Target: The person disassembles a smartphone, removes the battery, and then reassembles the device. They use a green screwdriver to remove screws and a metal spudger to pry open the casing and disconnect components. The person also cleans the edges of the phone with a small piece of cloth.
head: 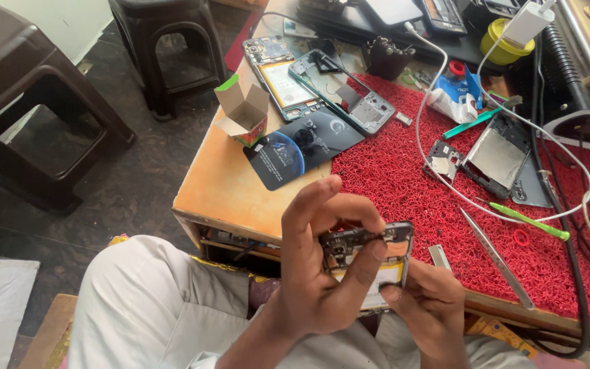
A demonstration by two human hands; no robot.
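Above the red mat (pixel 404 184), left hand (pixel 322 273) and right hand (pixel 431 307) grip an opened phone (pixel 367 256).

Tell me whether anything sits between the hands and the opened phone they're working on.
Nothing visible does. The left hand and right hand both grip the opened phone directly, left fingers pressing on its upper edge. The tweezers and green tool lie apart on the red mat.

Tweezers (pixel 496 258) on red mat (pixel 404 184)
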